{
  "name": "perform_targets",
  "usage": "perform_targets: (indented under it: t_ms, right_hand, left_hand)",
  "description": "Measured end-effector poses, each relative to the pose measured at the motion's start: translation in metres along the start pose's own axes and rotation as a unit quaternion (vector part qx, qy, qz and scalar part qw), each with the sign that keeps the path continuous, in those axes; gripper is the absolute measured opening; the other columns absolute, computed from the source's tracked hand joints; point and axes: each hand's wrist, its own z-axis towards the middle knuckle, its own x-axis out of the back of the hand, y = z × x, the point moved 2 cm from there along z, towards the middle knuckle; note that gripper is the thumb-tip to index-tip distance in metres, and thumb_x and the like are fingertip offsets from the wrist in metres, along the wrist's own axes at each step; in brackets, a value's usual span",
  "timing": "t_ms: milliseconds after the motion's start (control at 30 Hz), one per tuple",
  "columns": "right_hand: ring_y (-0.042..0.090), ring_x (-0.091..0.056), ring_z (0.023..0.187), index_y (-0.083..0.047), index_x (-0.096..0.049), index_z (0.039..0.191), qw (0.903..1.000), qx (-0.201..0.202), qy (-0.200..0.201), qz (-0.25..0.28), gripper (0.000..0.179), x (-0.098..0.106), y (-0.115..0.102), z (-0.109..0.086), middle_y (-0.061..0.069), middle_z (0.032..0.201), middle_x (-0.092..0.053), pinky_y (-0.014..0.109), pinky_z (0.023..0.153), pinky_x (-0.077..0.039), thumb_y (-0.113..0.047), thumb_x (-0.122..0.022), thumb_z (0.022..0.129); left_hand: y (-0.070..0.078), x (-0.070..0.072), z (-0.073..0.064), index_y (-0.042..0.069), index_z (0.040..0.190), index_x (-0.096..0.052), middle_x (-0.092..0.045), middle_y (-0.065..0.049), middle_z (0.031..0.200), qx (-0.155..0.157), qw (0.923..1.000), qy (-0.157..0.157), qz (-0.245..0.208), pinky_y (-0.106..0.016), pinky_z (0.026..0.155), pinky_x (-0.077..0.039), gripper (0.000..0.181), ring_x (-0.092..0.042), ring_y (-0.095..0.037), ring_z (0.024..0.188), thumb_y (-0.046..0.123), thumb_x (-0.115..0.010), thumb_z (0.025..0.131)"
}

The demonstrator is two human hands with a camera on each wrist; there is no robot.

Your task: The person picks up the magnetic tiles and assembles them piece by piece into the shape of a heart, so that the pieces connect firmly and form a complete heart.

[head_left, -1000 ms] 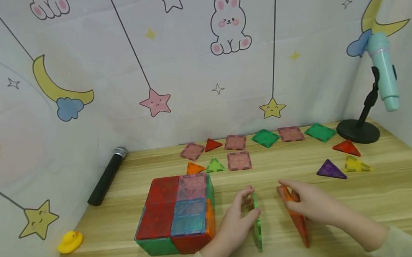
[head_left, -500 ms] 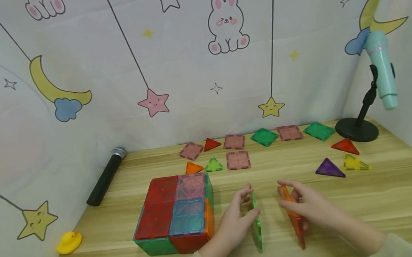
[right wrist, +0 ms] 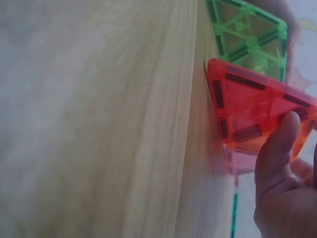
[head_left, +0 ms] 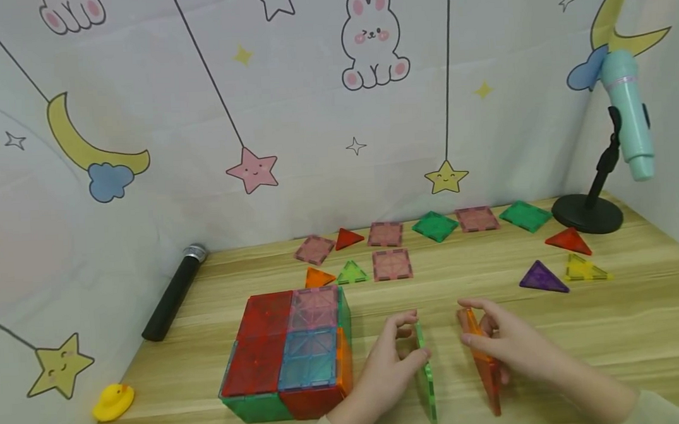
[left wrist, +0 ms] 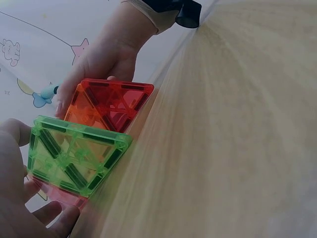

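My left hand (head_left: 387, 362) holds a light green magnetic tile (head_left: 425, 376) on edge, index finger at its far end and thumb nearer me. In the left wrist view this green tile (left wrist: 77, 153) shows a clear triangle pattern, with a pink tile (left wrist: 62, 194) at its lower edge. Across a narrow gap, my right hand (head_left: 516, 340) grips a joined red triangle tile (head_left: 489, 382) and orange tile (head_left: 474, 326), standing on edge. The right wrist view has my thumb (right wrist: 282, 144) on the red tile (right wrist: 247, 99); a pink piece (right wrist: 242, 161) shows beyond it.
Left of my hands stands a box of magnetic tiles (head_left: 266, 360). Flat loose tiles lie behind, including a pink square (head_left: 392, 265) and a purple triangle (head_left: 541, 277). A black microphone (head_left: 172, 298), a rubber duck (head_left: 113, 402) and a microphone on a stand (head_left: 587, 214) flank the table.
The near end of the red tile has swung slightly left, towards the green one. The green tile's near end has shifted slightly right and towards me. Both hands keep their hold.
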Motion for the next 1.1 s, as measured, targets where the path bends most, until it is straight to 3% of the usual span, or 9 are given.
perform_targets:
  t_ms: [200, 300, 400, 467, 667, 767, 900, 967, 1100]
  right_hand:
    - [0.019, -0.048, 0.040, -0.003, -0.030, 0.142, 1.0000, -0.008, 0.001, 0.005, 0.063, 0.005, -0.001, 0.003, 0.011, 0.077, -0.048, 0.038, 0.038, -0.045, -0.030, -0.059, 0.093]
    - [0.014, -0.044, 0.042, -0.002, -0.033, 0.142, 0.9997, 0.010, 0.021, -0.001, 0.059, 0.013, -0.005, 0.007, 0.011, 0.075, -0.049, 0.034, 0.038, -0.043, -0.029, -0.056, 0.095]
    - [0.015, -0.043, 0.050, -0.005, -0.039, 0.141, 0.9972, 0.026, 0.043, -0.055, 0.056, 0.030, -0.010, 0.021, 0.010, 0.077, -0.051, 0.030, 0.042, -0.040, -0.034, -0.054, 0.095]
    - [0.017, -0.045, 0.058, -0.007, -0.041, 0.140, 0.9930, 0.038, 0.036, -0.106, 0.055, 0.043, -0.013, 0.037, 0.010, 0.080, -0.051, 0.029, 0.047, -0.039, -0.036, -0.053, 0.095]
    - [0.017, -0.049, 0.065, -0.007, -0.044, 0.140, 0.9663, 0.071, -0.065, -0.239, 0.054, 0.054, -0.013, 0.091, 0.006, 0.089, -0.057, 0.033, 0.058, -0.042, -0.036, -0.053, 0.095]
    - [0.017, -0.054, 0.080, -0.011, -0.045, 0.140, 0.9536, 0.075, -0.101, -0.274, 0.052, 0.050, -0.011, 0.112, 0.009, 0.104, -0.061, 0.038, 0.071, -0.044, -0.037, -0.052, 0.096]
    - [0.024, -0.054, 0.102, -0.011, -0.043, 0.142, 0.9429, 0.085, -0.140, -0.290, 0.052, 0.043, -0.011, 0.128, 0.016, 0.128, -0.054, 0.048, 0.089, -0.041, -0.034, -0.052, 0.096]
    - [0.028, -0.051, 0.110, -0.014, -0.042, 0.143, 0.9330, 0.084, -0.156, -0.314, 0.052, 0.040, -0.011, 0.133, 0.017, 0.133, -0.050, 0.052, 0.093, -0.038, -0.034, -0.052, 0.096]
    - [0.029, -0.050, 0.107, -0.021, -0.043, 0.143, 0.9127, 0.063, -0.174, -0.364, 0.050, 0.036, -0.012, 0.139, 0.019, 0.124, -0.053, 0.053, 0.091, -0.038, -0.034, -0.053, 0.095]
  left_hand:
    - [-0.002, -0.001, 0.002, 0.014, 0.129, -0.046, -0.043, 0.002, 0.139, 0.007, 1.0000, 0.002, -0.003, -0.029, 0.084, -0.046, 0.044, -0.042, -0.021, 0.118, 0.016, -0.063, 0.089]
    - [-0.002, -0.001, 0.002, 0.014, 0.129, -0.046, -0.043, 0.003, 0.139, 0.012, 0.9999, 0.003, -0.003, -0.028, 0.083, -0.045, 0.045, -0.042, -0.021, 0.117, 0.016, -0.064, 0.088]
    - [-0.002, -0.001, 0.003, 0.014, 0.129, -0.046, -0.044, 0.003, 0.138, 0.014, 0.9999, 0.006, -0.002, -0.027, 0.083, -0.045, 0.045, -0.043, -0.020, 0.117, 0.016, -0.064, 0.088]
    - [-0.003, -0.001, 0.004, 0.014, 0.129, -0.046, -0.044, 0.003, 0.138, 0.013, 0.9999, 0.008, -0.001, -0.028, 0.083, -0.045, 0.045, -0.043, -0.020, 0.116, 0.016, -0.064, 0.088]
    - [-0.006, 0.000, 0.004, 0.017, 0.130, -0.045, -0.043, 0.006, 0.139, 0.023, 0.9997, 0.000, 0.010, -0.029, 0.085, -0.044, 0.045, -0.043, -0.019, 0.117, 0.019, -0.063, 0.089]
    - [-0.006, -0.001, 0.004, 0.019, 0.131, -0.045, -0.043, 0.005, 0.138, 0.024, 0.9996, -0.007, 0.010, -0.030, 0.083, -0.044, 0.045, -0.042, -0.019, 0.117, 0.020, -0.063, 0.089]
    - [-0.006, -0.002, 0.004, 0.018, 0.131, -0.045, -0.043, 0.004, 0.138, 0.016, 0.9998, -0.013, 0.002, -0.028, 0.081, -0.045, 0.045, -0.043, -0.020, 0.117, 0.019, -0.063, 0.090]
    - [-0.006, -0.002, 0.004, 0.018, 0.131, -0.045, -0.042, 0.004, 0.139, 0.016, 0.9998, -0.013, 0.001, -0.028, 0.081, -0.045, 0.045, -0.043, -0.019, 0.116, 0.019, -0.063, 0.090]
    - [-0.006, 0.000, 0.004, 0.019, 0.131, -0.045, -0.041, 0.006, 0.140, 0.026, 0.9996, -0.012, 0.000, -0.028, 0.079, -0.045, 0.045, -0.043, -0.019, 0.116, 0.021, -0.063, 0.090]
